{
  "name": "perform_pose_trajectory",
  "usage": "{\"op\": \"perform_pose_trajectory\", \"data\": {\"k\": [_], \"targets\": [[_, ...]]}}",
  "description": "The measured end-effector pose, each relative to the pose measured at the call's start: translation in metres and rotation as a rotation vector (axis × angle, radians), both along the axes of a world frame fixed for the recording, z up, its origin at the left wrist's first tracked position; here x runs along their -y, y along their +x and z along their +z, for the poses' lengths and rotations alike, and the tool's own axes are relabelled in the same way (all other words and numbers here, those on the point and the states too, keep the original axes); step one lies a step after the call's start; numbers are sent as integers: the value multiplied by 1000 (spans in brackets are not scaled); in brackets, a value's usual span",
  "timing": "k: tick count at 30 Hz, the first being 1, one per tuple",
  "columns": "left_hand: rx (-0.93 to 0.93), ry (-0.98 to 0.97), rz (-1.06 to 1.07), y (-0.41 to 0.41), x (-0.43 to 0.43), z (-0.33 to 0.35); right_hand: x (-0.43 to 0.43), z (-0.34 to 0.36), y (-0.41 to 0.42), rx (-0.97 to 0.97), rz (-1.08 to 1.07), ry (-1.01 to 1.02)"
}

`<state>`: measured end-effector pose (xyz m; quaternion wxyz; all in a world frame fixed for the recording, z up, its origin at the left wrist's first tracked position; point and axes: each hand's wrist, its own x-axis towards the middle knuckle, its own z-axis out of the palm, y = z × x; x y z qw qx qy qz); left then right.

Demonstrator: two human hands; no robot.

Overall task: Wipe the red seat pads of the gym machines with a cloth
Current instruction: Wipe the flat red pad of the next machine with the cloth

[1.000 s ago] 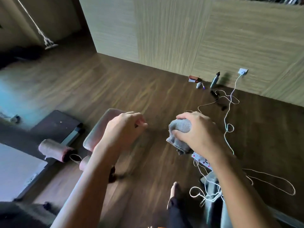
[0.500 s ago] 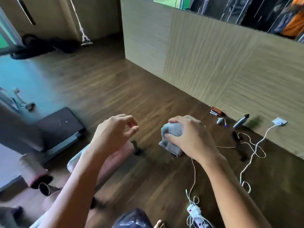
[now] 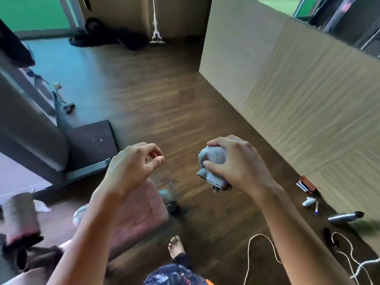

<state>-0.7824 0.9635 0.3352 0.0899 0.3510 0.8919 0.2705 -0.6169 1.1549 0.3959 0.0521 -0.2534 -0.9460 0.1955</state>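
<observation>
My right hand point(image 3: 236, 165) grips a bunched grey cloth point(image 3: 213, 161) in mid-air above the wooden floor. My left hand point(image 3: 133, 167) hovers beside it with fingers loosely curled and nothing in them. Below my left forearm lies a faded red seat pad point(image 3: 137, 217) of a gym machine, partly hidden by the arm. A padded red roller point(image 3: 18, 219) of the same machine sits at the lower left. Neither hand touches the pad.
A dark footplate point(image 3: 90, 145) and grey machine frame point(image 3: 30, 128) stand at left. A tall wooden partition point(image 3: 298, 89) runs along the right. White cords point(image 3: 267, 249), a bottle point(image 3: 343, 218) and small items lie on the floor by it. My bare foot point(image 3: 174, 246) is at bottom centre.
The view has tilted up and swung left, showing more of the room and machine. Both hands stay raised; the left fingers have loosened, and the right keeps its hold on the cloth.
</observation>
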Motion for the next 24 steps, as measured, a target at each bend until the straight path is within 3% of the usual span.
{"op": "perform_pose_trajectory", "data": {"k": [13, 20, 24], "targets": [[-19, 17, 465, -119, -17, -1, -68, -1, -224, -10, 461, -31], [69, -38, 830, -122, -9, -25, -51, -33, -327, 13, 865, -64], [164, -53, 1154, -102, -13, -32, -40, -52, -376, 80, 1133, -68]]}}
